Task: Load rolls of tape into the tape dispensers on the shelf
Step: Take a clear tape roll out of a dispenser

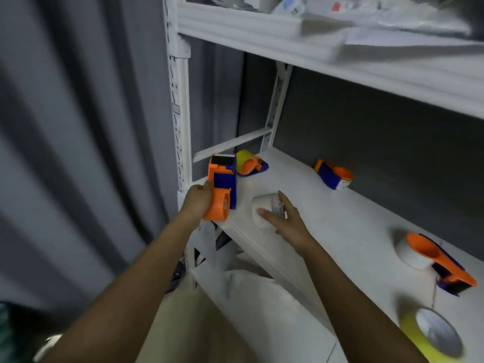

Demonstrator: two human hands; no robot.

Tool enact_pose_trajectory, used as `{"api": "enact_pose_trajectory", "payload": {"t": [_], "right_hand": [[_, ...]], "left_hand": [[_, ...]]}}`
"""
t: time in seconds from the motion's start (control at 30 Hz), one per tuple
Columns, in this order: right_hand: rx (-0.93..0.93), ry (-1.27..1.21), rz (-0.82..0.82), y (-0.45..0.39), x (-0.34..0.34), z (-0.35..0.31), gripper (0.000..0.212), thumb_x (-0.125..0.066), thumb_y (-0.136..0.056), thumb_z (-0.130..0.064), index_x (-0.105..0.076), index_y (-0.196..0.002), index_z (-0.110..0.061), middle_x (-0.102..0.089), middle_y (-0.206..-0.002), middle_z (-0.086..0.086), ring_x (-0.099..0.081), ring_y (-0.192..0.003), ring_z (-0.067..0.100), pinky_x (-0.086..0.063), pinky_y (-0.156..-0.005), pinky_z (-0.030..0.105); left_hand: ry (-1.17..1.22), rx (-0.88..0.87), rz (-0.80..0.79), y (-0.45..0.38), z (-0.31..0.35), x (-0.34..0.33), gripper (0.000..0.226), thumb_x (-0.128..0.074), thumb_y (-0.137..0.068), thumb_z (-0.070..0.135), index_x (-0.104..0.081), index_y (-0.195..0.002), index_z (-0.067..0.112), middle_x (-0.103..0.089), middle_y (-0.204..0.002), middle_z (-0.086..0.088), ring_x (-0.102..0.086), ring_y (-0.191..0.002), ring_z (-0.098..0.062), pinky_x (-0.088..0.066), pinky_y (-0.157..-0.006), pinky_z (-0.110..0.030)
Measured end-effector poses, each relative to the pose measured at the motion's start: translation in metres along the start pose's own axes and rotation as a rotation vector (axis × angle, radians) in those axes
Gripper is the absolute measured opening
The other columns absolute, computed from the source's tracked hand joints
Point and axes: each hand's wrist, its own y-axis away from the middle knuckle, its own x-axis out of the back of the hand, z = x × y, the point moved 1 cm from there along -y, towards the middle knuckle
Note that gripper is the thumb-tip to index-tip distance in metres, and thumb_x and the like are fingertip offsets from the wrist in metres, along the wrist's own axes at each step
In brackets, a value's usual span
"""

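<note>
The left hand [197,203] grips an orange-and-blue plastic tape dispenser [222,191], held upright just off the near edge of the white shelf board [340,218]; its hub looks bare, so this one seems to be the dispenser in hand. Just beside it, the right hand [286,221] pinches a white roll of tape [264,209] between thumb and fingers, the roll resting on or just above the board — contact is hard to tell.

Beyond the left hand, at the shelf's back corner, lies a dispenser with a yellow roll [248,163], apparently loaded. Further back past the right hand sits another orange-and-blue dispenser [334,176], with a pale roll seemingly fitted. Well out beyond the right hand's far side lies a third with a white roll on its hub [434,260]. Near the right forearm, a loose yellow roll of tape [432,336] lies on the board.

By this reckoning three dispensers look finished, one is about to receive its roll — and the yellow roll has no visible empty dispenser waiting.
</note>
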Motion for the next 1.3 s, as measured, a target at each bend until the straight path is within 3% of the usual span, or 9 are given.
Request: {"api": "enact_pose_trajectory", "payload": {"t": [0.13, 0.33, 0.5, 0.6, 0.77, 0.9, 0.97, 1.1, 1.3], "right_hand": [[-0.029, 0.273, 0.014, -0.039, -0.049, -0.004, 0.104, -0.077, -0.072, -0.045, -0.008, -0.149, -0.034, -0.023, -0.149, 0.003, -0.035, -0.133, 0.024, -0.034, -0.109, 0.037], [-0.102, 0.477, 0.207, -0.082, -0.091, -0.007, 0.097, -0.072, -0.074, -0.050, -0.014, -0.149, -0.028, -0.026, -0.147, 0.007, -0.031, -0.132, 0.034, -0.029, -0.106, 0.041], [-0.188, 0.625, 0.305, -0.105, -0.093, -0.005, 0.092, -0.072, -0.076, -0.045, -0.017, -0.148, -0.024, -0.027, -0.146, 0.009, -0.030, -0.129, 0.036, -0.030, -0.102, 0.041], [-0.216, 0.640, 0.276, -0.116, -0.093, -0.002, 0.093, -0.073, -0.076, -0.044, -0.018, -0.148, -0.025, -0.028, -0.145, 0.008, -0.031, -0.128, 0.036, -0.031, -0.101, 0.041], [-0.180, 0.674, 0.222, -0.127, -0.098, 0.000, 0.098, -0.076, -0.074, -0.043, -0.015, -0.148, -0.025, -0.027, -0.146, 0.010, -0.030, -0.130, 0.035, -0.030, -0.102, 0.039], [-0.186, 0.583, 0.154, -0.121, -0.101, 0.002, 0.113, -0.081, -0.068, -0.040, -0.004, -0.150, -0.030, -0.009, -0.153, 0.012, -0.019, -0.138, 0.036, -0.025, -0.109, 0.045], [-0.164, 0.476, 0.163, -0.105, -0.102, 0.006, 0.119, -0.084, -0.065, -0.037, 0.000, -0.149, -0.033, 0.001, -0.155, 0.010, -0.014, -0.141, 0.034, -0.025, -0.111, 0.047], [-0.051, 0.329, 0.252, -0.048, -0.093, 0.020, 0.111, -0.081, -0.071, -0.029, -0.002, -0.149, -0.030, -0.007, -0.152, -0.001, -0.023, -0.136, 0.019, -0.034, -0.106, 0.033], [-0.126, 0.489, 0.489, 0.032, -0.032, 0.052, 0.088, -0.073, -0.079, -0.020, -0.018, -0.148, -0.022, -0.018, -0.151, 0.007, -0.023, -0.138, 0.023, -0.033, -0.108, 0.033]], "left_hand": [[-0.009, -0.003, -0.052, -0.047, 0.007, 0.037, 0.030, -0.033, -0.100, 0.034, -0.050, -0.081, 0.019, -0.059, -0.089, -0.007, -0.055, -0.076, -0.018, -0.047, -0.084, -0.036], [-0.048, -0.026, -0.147, -0.094, 0.009, 0.064, 0.029, -0.033, -0.100, 0.033, -0.055, -0.096, 0.015, -0.062, -0.088, -0.007, -0.058, -0.073, -0.018, -0.050, -0.072, -0.029], [-0.081, -0.071, -0.202, -0.118, 0.010, 0.069, 0.030, -0.032, -0.100, 0.026, -0.051, -0.078, 0.021, -0.058, -0.078, -0.003, -0.056, -0.074, -0.021, -0.047, -0.083, -0.035], [-0.087, -0.074, -0.246, -0.122, 0.012, 0.066, 0.031, -0.032, -0.101, 0.025, -0.051, -0.078, 0.023, -0.059, -0.079, -0.001, -0.057, -0.071, -0.016, -0.047, -0.072, -0.028], [-0.130, -0.083, -0.299, -0.126, 0.015, 0.063, 0.023, -0.031, -0.102, 0.028, -0.050, -0.100, 0.016, -0.059, -0.099, -0.009, -0.057, -0.086, -0.024, -0.046, -0.078, -0.030], [-0.151, -0.137, -0.366, -0.125, 0.016, 0.062, 0.026, -0.028, -0.103, 0.030, -0.051, -0.094, 0.019, -0.057, -0.077, 0.003, -0.055, -0.068, -0.009, -0.044, -0.058, -0.019], [-0.181, -0.186, -0.385, -0.125, 0.013, 0.059, 0.028, -0.030, -0.103, 0.032, -0.051, -0.086, 0.024, -0.053, -0.077, 0.005, -0.050, -0.067, -0.007, -0.039, -0.061, -0.020], [-0.155, -0.314, -0.489, -0.110, 0.010, 0.034, 0.024, -0.037, -0.100, 0.030, -0.054, -0.112, 0.018, -0.058, -0.100, 0.001, -0.056, -0.085, -0.012, -0.042, -0.069, -0.024], [-0.211, -0.361, -0.626, -0.060, 0.008, -0.028, 0.027, -0.039, -0.100, 0.032, -0.054, -0.086, 0.014, -0.052, -0.075, 0.003, -0.049, -0.067, -0.009, -0.038, -0.061, -0.024]]}}
